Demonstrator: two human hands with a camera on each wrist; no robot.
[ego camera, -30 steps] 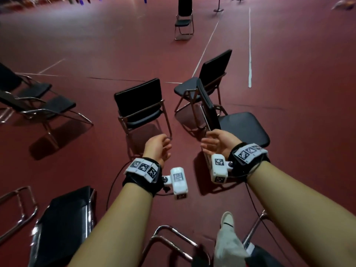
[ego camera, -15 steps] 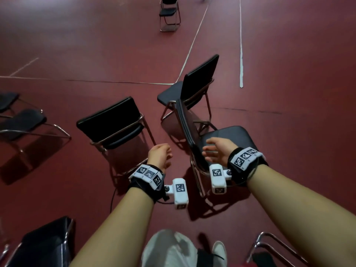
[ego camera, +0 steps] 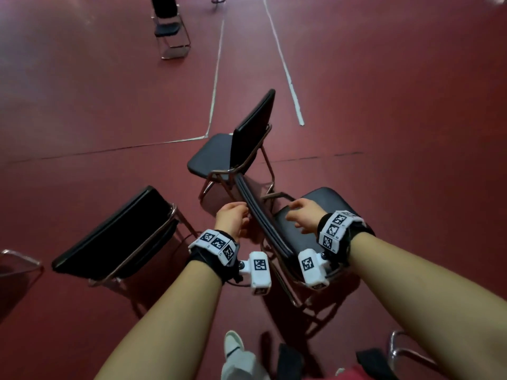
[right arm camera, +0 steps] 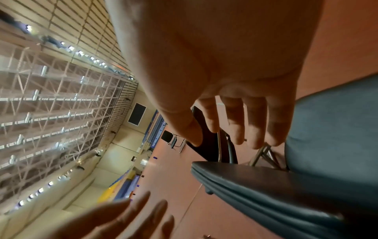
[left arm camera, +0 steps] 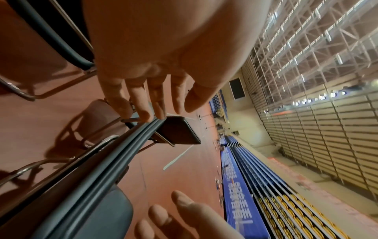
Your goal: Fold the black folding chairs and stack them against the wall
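Underfoot, dark red floor (ego camera: 384,105) with white lines (ego camera: 285,67), tiered stands (left arm camera: 327,129) beyond; both hands' fingers relaxed, empty

Both hands are closing in: left hand (ego camera: 232,218) now reaching the chair's backrest (ego camera: 263,224), right hand (ego camera: 304,216) spreading over its seat (ego camera: 326,204).
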